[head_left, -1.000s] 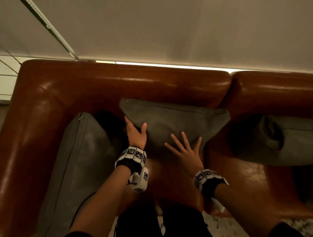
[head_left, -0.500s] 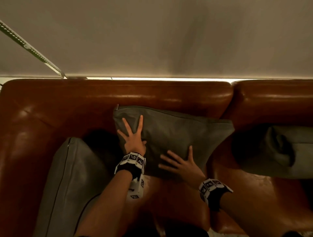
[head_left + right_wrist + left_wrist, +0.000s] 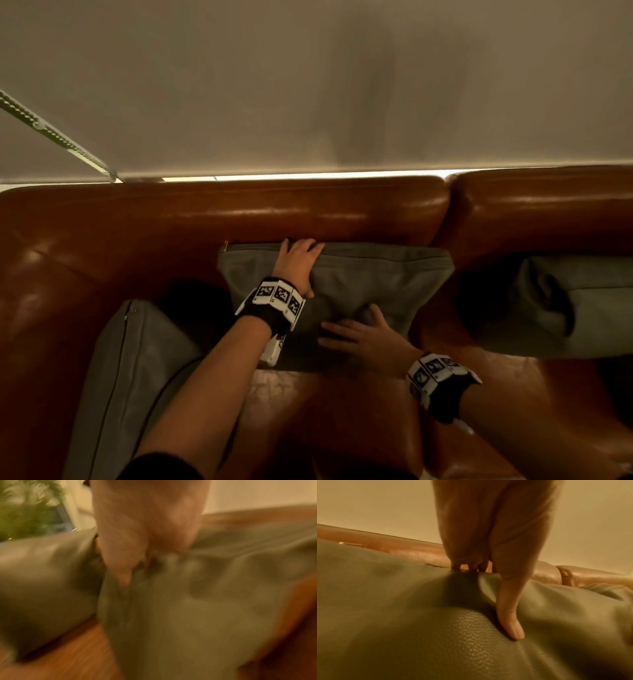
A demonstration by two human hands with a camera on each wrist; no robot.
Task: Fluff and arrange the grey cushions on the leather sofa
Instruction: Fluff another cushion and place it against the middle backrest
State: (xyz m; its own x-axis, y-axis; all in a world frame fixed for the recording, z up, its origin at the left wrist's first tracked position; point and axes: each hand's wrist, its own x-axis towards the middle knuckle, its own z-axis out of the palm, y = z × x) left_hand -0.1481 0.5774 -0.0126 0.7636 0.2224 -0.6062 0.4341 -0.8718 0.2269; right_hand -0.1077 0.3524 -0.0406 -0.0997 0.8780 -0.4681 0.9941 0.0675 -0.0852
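The middle grey cushion point(image 3: 370, 277) leans against the backrest of the brown leather sofa point(image 3: 308, 212). My left hand point(image 3: 297, 262) grips its top edge near the left corner: the fingers curl over the seam and the thumb point(image 3: 509, 616) presses into the front face point(image 3: 419, 615). My right hand point(image 3: 363, 337) lies flat on the cushion's lower front, fingers spread and pointing left, and dents the fabric point(image 3: 197, 608). The right wrist view is blurred. A second grey cushion point(image 3: 137, 377) lies against the left armrest. A third point(image 3: 582, 308) slumps on the right seat.
A pale wall rises right behind the sofa, with a bright strip along the backrest's top. A beaded cord point(image 3: 51, 133) hangs at the upper left. A green plant point(image 3: 25, 513) shows beyond the left cushion point(image 3: 42, 581). Bare leather seat point(image 3: 325, 411) lies in front of the middle cushion.
My left hand has climbed from the cushion's face to its top edge and taken hold. My right hand has slid down and left on the front. The view has moved closer.
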